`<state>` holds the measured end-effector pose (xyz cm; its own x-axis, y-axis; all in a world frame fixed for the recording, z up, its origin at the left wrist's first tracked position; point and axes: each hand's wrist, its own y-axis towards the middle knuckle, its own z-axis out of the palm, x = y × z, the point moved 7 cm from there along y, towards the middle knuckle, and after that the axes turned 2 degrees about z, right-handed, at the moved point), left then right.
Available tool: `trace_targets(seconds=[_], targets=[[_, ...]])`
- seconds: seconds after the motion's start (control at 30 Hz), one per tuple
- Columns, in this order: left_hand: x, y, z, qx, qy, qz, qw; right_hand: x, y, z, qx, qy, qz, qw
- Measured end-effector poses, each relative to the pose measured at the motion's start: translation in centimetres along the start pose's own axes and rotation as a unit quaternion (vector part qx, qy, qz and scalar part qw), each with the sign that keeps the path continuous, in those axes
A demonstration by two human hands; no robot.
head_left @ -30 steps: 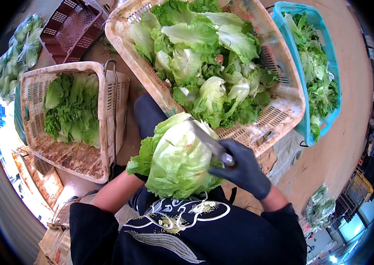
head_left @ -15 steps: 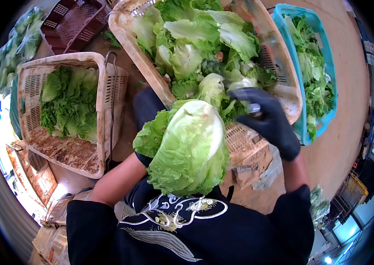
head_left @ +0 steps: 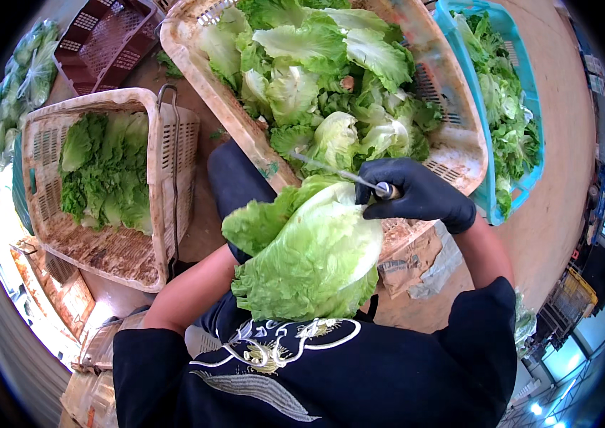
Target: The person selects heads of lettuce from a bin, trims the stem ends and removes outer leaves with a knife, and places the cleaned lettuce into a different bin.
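Note:
A large head of lettuce (head_left: 309, 257) is held up before my chest, its pale stem end toward my right hand. My left hand (head_left: 239, 252) supports it from behind; only a bit of dark glove at the wrist shows, the fingers are hidden. My right hand (head_left: 413, 191), in a black glove, is closed round a knife (head_left: 331, 169). Its thin blade points left above the stem end, and the handle's butt sticks out by the thumb. Fingers of this hand are near or touching the upper right of the head. Beyond it, loose lettuce leaves (head_left: 295, 93) fill a large crate.
The large dirty crate (head_left: 463, 153) stands just ahead. At left is a smaller crate (head_left: 102, 260) with stacked leaves and a wire handle; a maroon crate (head_left: 102, 46) lies behind it beside bagged greens (head_left: 24, 78). A turquoise crate (head_left: 488, 192) holds leaves at right.
My right hand has drawn in and down to the stem end, and the knife blade now shows pointing left. The lettuce head has tilted and turned slightly.

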<state>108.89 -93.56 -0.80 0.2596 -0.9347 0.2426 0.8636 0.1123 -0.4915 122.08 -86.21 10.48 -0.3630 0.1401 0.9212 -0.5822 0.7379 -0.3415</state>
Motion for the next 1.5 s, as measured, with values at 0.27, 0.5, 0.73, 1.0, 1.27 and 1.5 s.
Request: trace_targets(seconds=[0.27,0.5,0.73,1.0,1.27,1.5], targets=[[0.4,1.4,4.9,0.033,0.058,0.035,0.997,-1.8,-0.8,-1.2,-0.089,0.056,0.03,0.994],[1.0,1.3,5.6,0.068,-0.001,-0.063,0.996,-0.7,-1.7,-1.2,-0.046,-0.078,-0.01,0.996],[2.4,1.9,2.1,0.043,0.012,-0.072,0.996,0.1,-2.4,-2.4,-0.039,-0.044,-0.051,0.997],[0.8,2.2,1.1,0.029,-0.003,-0.025,0.999,-11.0,-10.0,-7.1,-0.392,0.106,0.275,0.871],[-4.3,2.4,1.3,-0.019,0.034,0.09,0.995,-11.9,-9.6,4.5,-0.505,0.409,0.115,0.752],[-6.4,5.9,5.9,-0.025,0.205,0.182,0.961,-16.5,-9.3,4.7,-0.433,0.682,0.083,0.584]])
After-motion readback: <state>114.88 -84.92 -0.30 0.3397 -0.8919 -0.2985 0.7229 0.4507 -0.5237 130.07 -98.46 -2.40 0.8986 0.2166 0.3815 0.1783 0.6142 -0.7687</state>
